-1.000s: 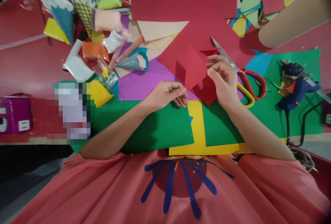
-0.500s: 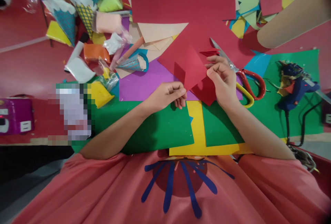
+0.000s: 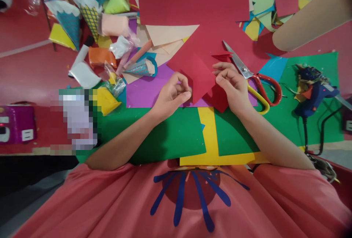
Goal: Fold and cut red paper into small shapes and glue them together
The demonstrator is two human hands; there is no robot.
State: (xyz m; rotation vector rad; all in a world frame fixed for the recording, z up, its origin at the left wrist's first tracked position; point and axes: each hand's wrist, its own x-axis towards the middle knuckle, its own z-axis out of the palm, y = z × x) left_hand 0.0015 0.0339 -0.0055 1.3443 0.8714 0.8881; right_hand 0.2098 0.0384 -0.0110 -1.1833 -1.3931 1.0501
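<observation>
A folded red paper piece (image 3: 202, 80) stands between my hands, its right corner pinched by my right hand (image 3: 229, 85). My left hand (image 3: 176, 93) is just left of the paper, apart from it, with fingers curled and a gap between thumb and fingers. More red paper lies below and behind the piece. Scissors (image 3: 257, 78) with red and yellow handles lie spread to the right, close to my right hand. A small folded red scrap (image 3: 221, 56) sits near the blade tip. Purple paper (image 3: 148, 91) and green sheets (image 3: 170, 135) lie beneath my hands.
Decorated paper cones (image 3: 89, 12), clay packets (image 3: 103, 56) and a small blue cone (image 3: 140, 67) lie left. A blue glue gun (image 3: 313, 98) rests right on green paper. A cardboard tube (image 3: 310, 18) and paper scraps (image 3: 266, 3) are at the upper right.
My left hand has let go of the red paper's lower corner and moved slightly left and up. My right hand, with the paper, has shifted slightly left.
</observation>
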